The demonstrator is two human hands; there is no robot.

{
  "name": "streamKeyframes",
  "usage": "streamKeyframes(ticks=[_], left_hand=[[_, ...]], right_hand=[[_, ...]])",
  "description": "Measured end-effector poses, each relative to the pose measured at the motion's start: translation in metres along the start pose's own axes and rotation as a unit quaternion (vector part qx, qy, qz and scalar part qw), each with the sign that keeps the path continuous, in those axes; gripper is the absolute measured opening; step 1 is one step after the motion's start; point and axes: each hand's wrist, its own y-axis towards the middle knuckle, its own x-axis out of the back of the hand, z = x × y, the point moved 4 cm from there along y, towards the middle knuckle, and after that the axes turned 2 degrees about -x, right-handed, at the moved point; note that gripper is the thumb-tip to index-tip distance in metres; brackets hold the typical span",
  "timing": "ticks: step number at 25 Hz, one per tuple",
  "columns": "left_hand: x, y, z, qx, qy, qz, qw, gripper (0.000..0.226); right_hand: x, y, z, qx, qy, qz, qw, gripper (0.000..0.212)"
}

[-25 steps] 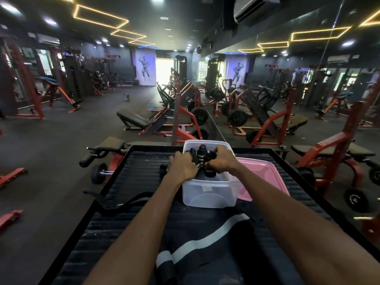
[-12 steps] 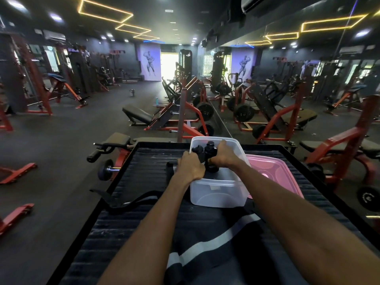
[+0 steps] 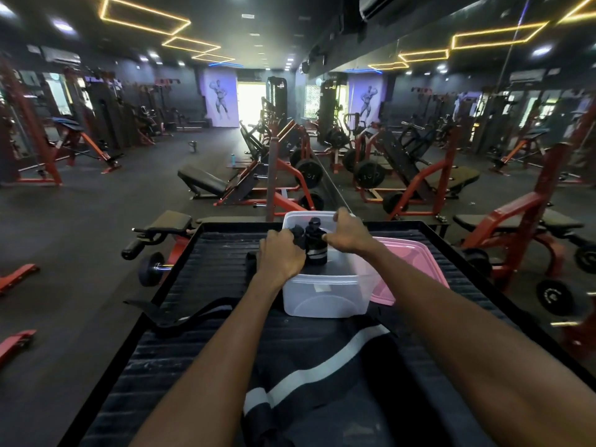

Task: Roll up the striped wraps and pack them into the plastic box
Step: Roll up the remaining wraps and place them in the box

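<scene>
Standing upright inside the plastic box (image 3: 322, 295), the rolled striped wraps (image 3: 314, 245) sit between both hands, left hand (image 3: 280, 258) gripping them, right hand (image 3: 350, 233) curled at the box's far rim.

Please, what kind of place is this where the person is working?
It is almost certainly a gym. Red-framed weight machines loaded with black plates fill the floor, a padded bench stands nearby, and a bodybuilder poster hangs on the far wall.
</scene>
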Motion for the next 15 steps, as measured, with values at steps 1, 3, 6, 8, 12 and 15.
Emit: streamKeyframes(ticks=[1, 3, 6, 8, 12, 15], left_hand=[[0.004, -0.005, -0.005, -0.007, -0.002, -0.03, 1.0, 0.035], [0.01, -0.016, -0.019, -0.043, 0.007, -0.097, 0.994, 0.036], [0.009, -0.033, -0.047, -0.133, 0.011, -0.145, 0.98, 0.029], [0.002, -0.04, -0.064, -0.19, 0.011, -0.139, 0.972, 0.026], [-0.019, -0.058, -0.089, -0.281, 0.008, -0.089, 0.955, 0.025], [-0.033, -0.075, -0.101, -0.336, 0.027, -0.046, 0.94, 0.025]], right_hand=[[0.013, -0.004, -0.003, 0.009, 0.006, -0.053, 0.999, 0.03], [0.035, -0.012, -0.014, 0.019, 0.018, -0.144, 0.989, 0.008], [0.059, -0.031, -0.037, 0.009, 0.027, -0.192, 0.981, 0.01], [0.067, -0.046, -0.055, -0.019, 0.024, -0.196, 0.98, 0.01], [0.068, -0.069, -0.094, -0.077, -0.028, -0.125, 0.989, 0.013], [0.059, -0.088, -0.107, -0.055, -0.044, 0.004, 0.998, 0.013]])
